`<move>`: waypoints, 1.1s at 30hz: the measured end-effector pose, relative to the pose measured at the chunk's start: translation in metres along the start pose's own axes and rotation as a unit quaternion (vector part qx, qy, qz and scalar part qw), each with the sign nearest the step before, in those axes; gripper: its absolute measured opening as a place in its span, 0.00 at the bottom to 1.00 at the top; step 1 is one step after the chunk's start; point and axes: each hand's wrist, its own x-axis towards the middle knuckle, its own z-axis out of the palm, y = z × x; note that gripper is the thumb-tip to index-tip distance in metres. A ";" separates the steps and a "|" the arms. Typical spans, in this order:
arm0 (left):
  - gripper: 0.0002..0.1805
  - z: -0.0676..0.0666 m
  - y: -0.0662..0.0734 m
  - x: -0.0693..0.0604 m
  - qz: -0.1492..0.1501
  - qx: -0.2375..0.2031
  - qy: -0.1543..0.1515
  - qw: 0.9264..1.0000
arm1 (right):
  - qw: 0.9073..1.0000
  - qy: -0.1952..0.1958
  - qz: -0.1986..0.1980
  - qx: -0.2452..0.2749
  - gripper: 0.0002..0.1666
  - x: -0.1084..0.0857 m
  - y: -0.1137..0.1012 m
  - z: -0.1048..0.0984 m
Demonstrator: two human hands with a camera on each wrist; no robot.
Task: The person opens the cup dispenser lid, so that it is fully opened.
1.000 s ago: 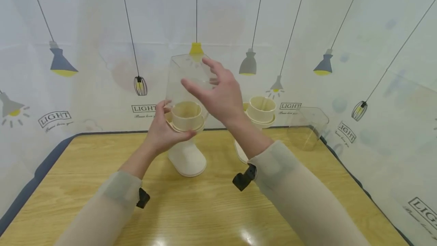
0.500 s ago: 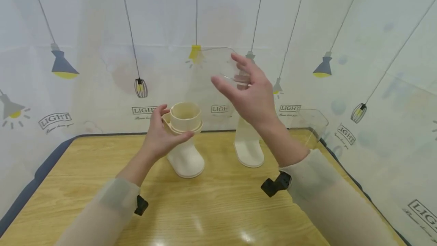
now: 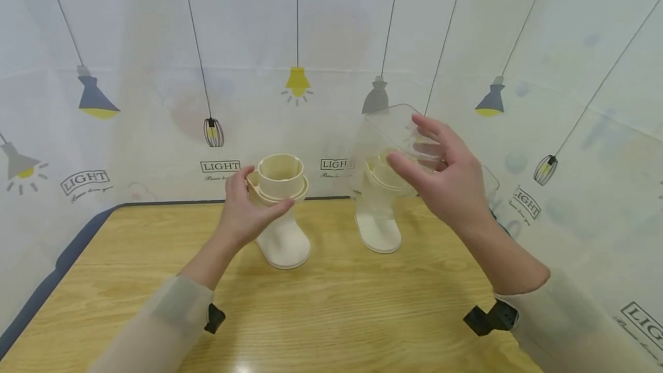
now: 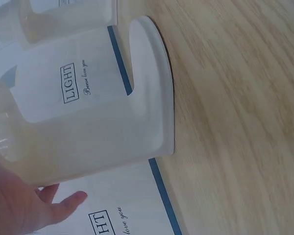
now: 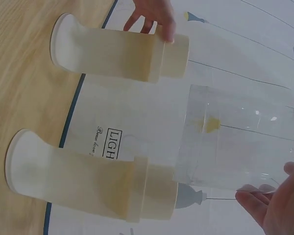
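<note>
My left hand (image 3: 240,206) holds the round collar at the top of a cream dispenser stand (image 3: 285,243), thumb in front and fingers at the side. The stand is upright on the table. My right hand (image 3: 448,174) grips a clear plastic container (image 5: 235,137) in the air. In the head view the container overlaps the collar of a second cream stand (image 3: 378,232). From the right wrist, its lower end appears close to that collar (image 5: 159,191); whether they touch, I cannot tell. In the left wrist view, the held stand (image 4: 98,134) fills the middle.
Behind my right hand, part of another clear container (image 3: 489,180) shows at the back right. The wooden table (image 3: 331,304) meets a white cloth backdrop (image 3: 331,27) printed with lamps along its dark back edge.
My right hand has carried the clear container from above the left stand rightward to the right stand, lowering it lately. My left hand stays on the left stand's collar.
</note>
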 end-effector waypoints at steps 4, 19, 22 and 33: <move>0.71 0.003 0.003 -0.003 -0.014 0.019 0.010 1.000 | 1.000 0.002 0.010 -0.022 0.41 -0.012 0.013 -0.012; 0.68 0.004 0.004 0.002 -0.035 -0.028 0.010 0.999 | 0.993 -0.001 0.061 -0.105 0.42 -0.057 0.064 -0.050; 0.68 0.001 0.001 0.004 -0.033 -0.044 -0.006 0.998 | 0.990 -0.004 0.081 -0.113 0.42 -0.065 0.077 -0.057; 0.70 -0.016 -0.005 0.014 -0.055 -0.038 -0.065 0.996 | 0.976 -0.028 0.144 -0.159 0.49 -0.078 0.132 -0.082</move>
